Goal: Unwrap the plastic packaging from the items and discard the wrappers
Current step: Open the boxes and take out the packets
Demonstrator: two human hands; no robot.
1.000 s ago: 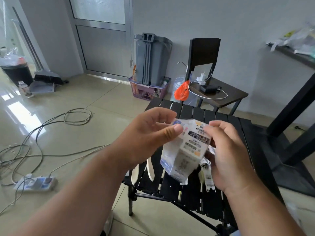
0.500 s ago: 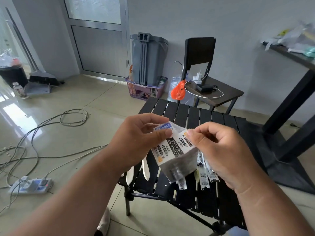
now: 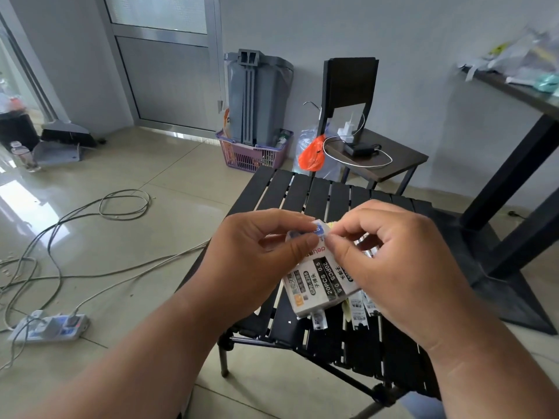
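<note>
Both the left hand (image 3: 257, 261) and right hand (image 3: 390, 267) pinch the top edge of the packet (image 3: 320, 282), which looks light, thin and slippery, so the sealed corner seems the best place to tear.

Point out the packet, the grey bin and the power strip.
packet (image 3: 320, 285): head view, printed front face.
grey bin (image 3: 257, 98): head view, ribbed front wall.
power strip (image 3: 50, 328): head view, top face.

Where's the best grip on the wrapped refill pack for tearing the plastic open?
At its top edge, pinched from both sides. The refill pack hangs upright above the slatted table, and its loose blue-printed flap sticks up at the top. The left hand and right hand already pinch there, thumbs almost meeting, which looks right for pulling the film apart.
</note>
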